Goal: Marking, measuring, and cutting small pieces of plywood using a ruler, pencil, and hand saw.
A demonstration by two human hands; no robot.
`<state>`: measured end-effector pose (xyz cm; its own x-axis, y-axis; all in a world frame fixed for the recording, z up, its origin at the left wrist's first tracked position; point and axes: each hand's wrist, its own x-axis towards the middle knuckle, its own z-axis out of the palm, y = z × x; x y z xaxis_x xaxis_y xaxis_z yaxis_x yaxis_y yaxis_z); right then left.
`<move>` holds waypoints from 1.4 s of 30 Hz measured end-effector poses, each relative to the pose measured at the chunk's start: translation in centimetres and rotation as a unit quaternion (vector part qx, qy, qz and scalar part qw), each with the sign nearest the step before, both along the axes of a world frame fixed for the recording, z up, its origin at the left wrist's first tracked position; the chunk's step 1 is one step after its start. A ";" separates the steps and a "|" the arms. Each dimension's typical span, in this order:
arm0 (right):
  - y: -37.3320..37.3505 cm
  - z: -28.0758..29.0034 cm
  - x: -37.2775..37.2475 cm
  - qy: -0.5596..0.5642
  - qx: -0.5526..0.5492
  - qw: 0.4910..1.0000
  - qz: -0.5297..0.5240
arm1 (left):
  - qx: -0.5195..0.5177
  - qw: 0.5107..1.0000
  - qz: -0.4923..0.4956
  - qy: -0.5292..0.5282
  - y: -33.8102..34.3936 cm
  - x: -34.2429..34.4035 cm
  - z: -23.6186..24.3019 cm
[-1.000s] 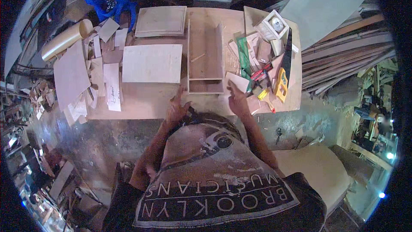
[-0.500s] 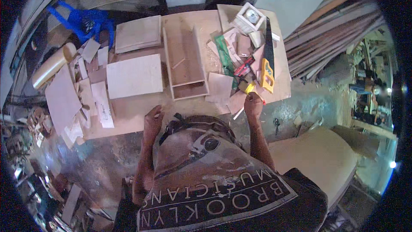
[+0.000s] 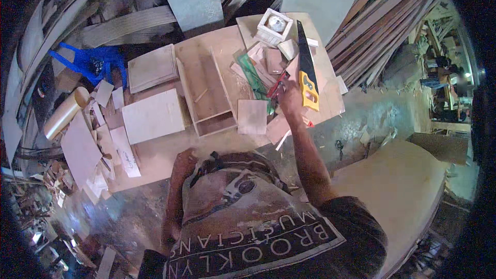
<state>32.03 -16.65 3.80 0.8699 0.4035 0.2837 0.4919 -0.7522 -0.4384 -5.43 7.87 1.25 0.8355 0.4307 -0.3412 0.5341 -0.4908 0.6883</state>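
My right hand (image 3: 290,98) reaches over the pile on the right of the workbench, fingers curled down at the near end of a red-handled tool (image 3: 278,84). What lies under these fingers is hidden. A hand saw (image 3: 310,90) with a yellow handle and dark blade lies just right of that hand. Loosely closed, my left hand (image 3: 185,163) rests by the bench's near edge, in front of my shirt; nothing shows in it. Between the hands and farther in lies an open wooden box (image 3: 233,119) with a divider near its close end.
Flat wooden panels (image 3: 153,117) lie left of the box, beside plywood offcuts (image 3: 80,142) and a tan roll (image 3: 67,112). A blue plastic bag (image 3: 98,67) is at the far left. A square wooden frame (image 3: 274,25) stands behind the pile. Long boards (image 3: 382,31) lean at the right.
My right hand has moved farther in, from the yellow thing to the red-handled tool; the yellow thing is now out of sight. My left hand stays near the bench edge. The view has shifted.
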 end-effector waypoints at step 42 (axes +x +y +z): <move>14.0 12.9 -13.8 0.188 -0.127 0.935 0.273 | 0.061 0.983 0.038 -0.169 -0.2 2.9 4.2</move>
